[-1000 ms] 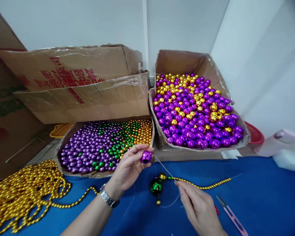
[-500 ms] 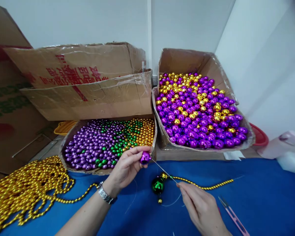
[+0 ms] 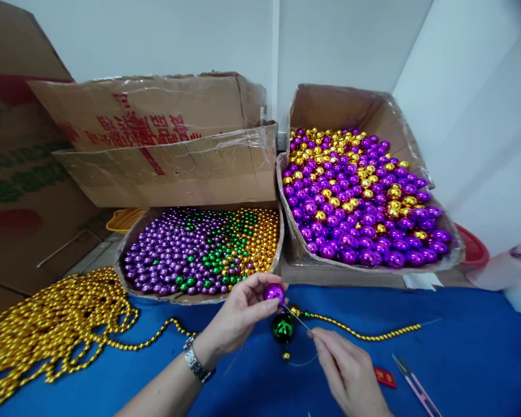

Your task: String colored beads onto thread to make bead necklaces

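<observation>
My left hand (image 3: 244, 311), with a watch on its wrist, pinches a shiny purple ball bead (image 3: 274, 293) between thumb and fingertips. A long thin needle (image 3: 303, 325) is in the closed fingers of my right hand (image 3: 346, 364); its tip meets the bead's right side, and whether it has entered the hole cannot be told. Just below lies a large green ball (image 3: 282, 328) with small gold beads by it. From there a strand of small gold beads (image 3: 369, 336) runs right across the blue cloth. A fine thread (image 3: 304, 363) curves near my right hand.
An open carton (image 3: 197, 299) of small purple, green and gold beads stands behind my left hand. Another carton (image 3: 306, 255) holds larger purple and gold balls. Gold bead strands (image 3: 65, 324) pile up at left. Pink thread snips (image 3: 417, 387) and a red packet (image 3: 385, 377) lie right.
The view has shifted a little, moving the scene rightward. My left hand has brought the purple bead lower and nearer my right hand, so less of the needle shows between them.
</observation>
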Demonstrator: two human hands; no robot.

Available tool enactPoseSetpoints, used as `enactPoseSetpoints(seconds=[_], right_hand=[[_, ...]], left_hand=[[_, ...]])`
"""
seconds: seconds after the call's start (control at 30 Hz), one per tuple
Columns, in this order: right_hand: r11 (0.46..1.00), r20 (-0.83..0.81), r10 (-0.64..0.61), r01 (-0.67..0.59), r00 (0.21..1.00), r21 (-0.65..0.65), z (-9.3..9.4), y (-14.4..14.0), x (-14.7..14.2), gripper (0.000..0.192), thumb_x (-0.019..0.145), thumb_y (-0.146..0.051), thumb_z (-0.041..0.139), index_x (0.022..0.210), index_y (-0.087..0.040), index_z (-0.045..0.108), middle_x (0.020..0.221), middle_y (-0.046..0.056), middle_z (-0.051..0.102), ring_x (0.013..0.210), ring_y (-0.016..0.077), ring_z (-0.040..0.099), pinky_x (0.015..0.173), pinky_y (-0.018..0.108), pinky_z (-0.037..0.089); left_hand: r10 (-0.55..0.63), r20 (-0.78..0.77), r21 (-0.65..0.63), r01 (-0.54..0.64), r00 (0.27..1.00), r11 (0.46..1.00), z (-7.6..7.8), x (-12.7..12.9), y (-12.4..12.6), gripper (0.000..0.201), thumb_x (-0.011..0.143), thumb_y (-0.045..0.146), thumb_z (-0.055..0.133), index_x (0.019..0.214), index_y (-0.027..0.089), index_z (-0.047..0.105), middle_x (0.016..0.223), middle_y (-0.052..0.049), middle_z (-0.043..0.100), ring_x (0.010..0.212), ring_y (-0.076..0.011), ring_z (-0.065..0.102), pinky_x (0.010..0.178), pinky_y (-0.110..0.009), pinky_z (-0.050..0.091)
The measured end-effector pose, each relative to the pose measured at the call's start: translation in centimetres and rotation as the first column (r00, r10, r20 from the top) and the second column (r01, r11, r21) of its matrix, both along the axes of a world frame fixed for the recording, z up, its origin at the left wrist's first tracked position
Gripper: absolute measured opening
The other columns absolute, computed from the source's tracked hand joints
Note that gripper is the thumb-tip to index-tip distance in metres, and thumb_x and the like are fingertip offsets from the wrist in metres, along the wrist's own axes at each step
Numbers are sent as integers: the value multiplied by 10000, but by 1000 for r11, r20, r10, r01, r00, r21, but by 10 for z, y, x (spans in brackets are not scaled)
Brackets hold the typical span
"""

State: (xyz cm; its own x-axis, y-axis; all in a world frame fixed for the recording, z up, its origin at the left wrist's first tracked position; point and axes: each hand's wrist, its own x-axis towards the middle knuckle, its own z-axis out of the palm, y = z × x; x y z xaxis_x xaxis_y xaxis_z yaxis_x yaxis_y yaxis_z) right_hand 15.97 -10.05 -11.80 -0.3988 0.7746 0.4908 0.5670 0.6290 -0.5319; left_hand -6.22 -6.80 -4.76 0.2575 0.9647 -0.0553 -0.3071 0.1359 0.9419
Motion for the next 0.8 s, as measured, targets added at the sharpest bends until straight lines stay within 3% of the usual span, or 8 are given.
enactPoseSetpoints(seconds=[0.2, 0.4, 0.53, 0.8], right_hand=[[999, -85, 19, -22, 996, -29, -9, -3, -6, 220, 918, -171, 435, 1038, -180, 619, 871, 69, 711, 760, 183, 692, 704, 247, 560], [1000, -112, 9, -11, 994, -24, -14, -3, -8, 224, 915, -169, 445, 1042, -193, 628, 872, 71, 706, 719, 189, 673, 699, 279, 554], [999, -86, 37, -36, 996, 11, -19, -2, -8, 227, 900, -154, 469, 1061, -190, 625, 837, 72, 697, 722, 199, 672, 685, 284, 556], [994, 10, 91, -92, 996, 64, -20, 0, -6, 247, 886, -115, 471, 1101, -171, 581, 913, 82, 709, 756, 201, 695, 712, 282, 563]], left_hand=[[43, 118, -72, -34, 992, 997, -6, 1, -6, 320, 753, 181, 704, 1052, 167, 590, 1088, -112, 600, 869, -212, 638, 756, -364, 530], [67, 98, -73, -60, 993, 996, -8, 0, -9, 315, 759, 195, 701, 1050, 163, 581, 1089, -121, 610, 847, -205, 645, 731, -343, 537], [92, 54, -28, -91, 994, 995, -11, 0, -11, 316, 762, 191, 699, 1050, 165, 573, 1088, -113, 602, 857, -204, 639, 751, -355, 536], [109, 127, -109, -95, 986, 989, -9, -3, -17, 290, 785, 181, 678, 1048, 160, 557, 1090, -108, 596, 845, -191, 640, 746, -337, 527]])
